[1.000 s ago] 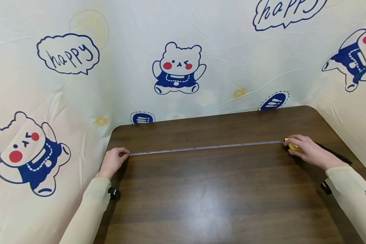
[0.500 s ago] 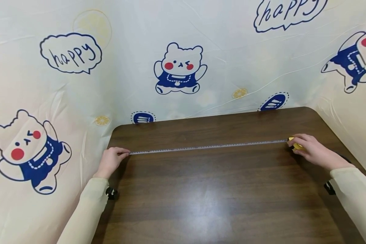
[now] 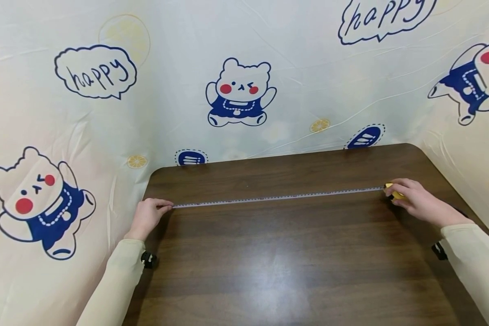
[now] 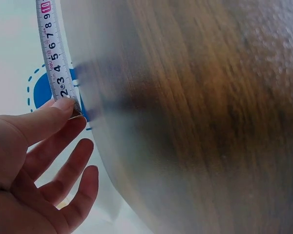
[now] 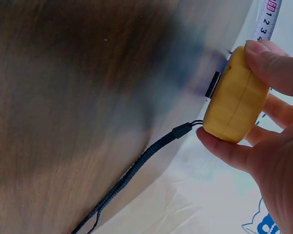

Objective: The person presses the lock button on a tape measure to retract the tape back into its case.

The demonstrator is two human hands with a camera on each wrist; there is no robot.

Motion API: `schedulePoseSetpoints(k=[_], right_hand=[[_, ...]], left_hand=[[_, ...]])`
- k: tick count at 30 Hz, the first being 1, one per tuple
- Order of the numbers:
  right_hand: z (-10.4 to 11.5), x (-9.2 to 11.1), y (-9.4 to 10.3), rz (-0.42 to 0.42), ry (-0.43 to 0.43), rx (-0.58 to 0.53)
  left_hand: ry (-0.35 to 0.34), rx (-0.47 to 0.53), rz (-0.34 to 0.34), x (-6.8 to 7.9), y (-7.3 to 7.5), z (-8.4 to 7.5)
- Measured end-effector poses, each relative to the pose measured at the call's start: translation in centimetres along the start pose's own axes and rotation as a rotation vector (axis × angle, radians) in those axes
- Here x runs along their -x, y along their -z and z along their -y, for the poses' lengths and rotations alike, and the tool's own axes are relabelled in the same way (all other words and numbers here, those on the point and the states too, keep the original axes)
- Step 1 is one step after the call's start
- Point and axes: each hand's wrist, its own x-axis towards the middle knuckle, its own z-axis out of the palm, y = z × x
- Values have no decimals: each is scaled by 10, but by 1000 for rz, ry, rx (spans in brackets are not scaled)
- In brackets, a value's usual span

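White tape (image 4: 54, 53), digits (image 4: 52, 46) legible in wrist views

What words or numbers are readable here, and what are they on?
"happy": left speech bubble on the patterned cloth
"happy": right speech bubble, top cut off
"2 3 4 5 6 7 8 9 10": tape blade, left wrist view
"60 1 2 3": same tape blade, right wrist view
Too small or blurred: tape blade's small pink print, lettering on the right sleeve
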Motion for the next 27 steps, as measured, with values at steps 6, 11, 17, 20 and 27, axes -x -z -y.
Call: schedulePoseSetpoints(k=[6, 11, 17, 20, 27], right_hand=[[2, -1, 0, -34, 13, 3], [5, -4, -2, -29, 16, -24], [12, -13, 0, -29, 29, -42], [13, -15, 1, -17, 12, -60], [15, -11, 2, 30, -54, -47]], left_hand=[[13, 4, 6, 0, 0, -1], [20, 18, 15, -3, -2, -4], [17, 22, 27, -5, -3, -9], [9, 29, 26, -6, -3, -11], [-2, 25, 19, -4, -5, -13]])
